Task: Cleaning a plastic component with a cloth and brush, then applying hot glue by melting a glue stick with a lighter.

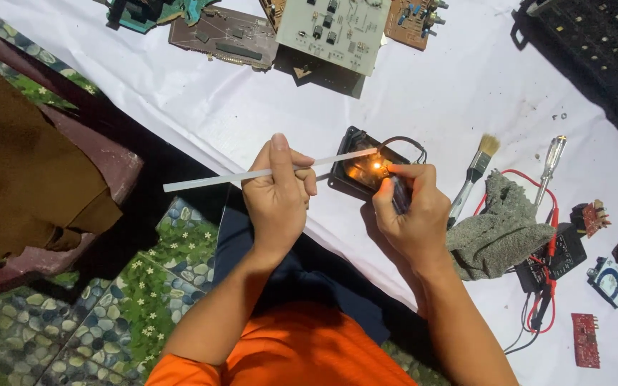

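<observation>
Left hand (278, 194) grips a long translucent white glue stick (266, 172); right hand (409, 207) grips a lighter, its small flame (376, 166) at the stick's tip over a small black plastic housing (363, 171): melting step, calling for a steady tip.

- A white-covered worktop (202, 107) is seen slanting across the scene from far left to near right.
- A floor (130, 300) patterned with pebbles and flowers is seen near left.
- A dark red chair (112, 161) is draped with brown cloth (23, 157).

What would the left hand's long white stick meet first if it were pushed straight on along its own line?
The long white stick in the left hand points at the small black box with a flame glowing inside; its tip already seems to reach the box, though depth is unclear.
</observation>
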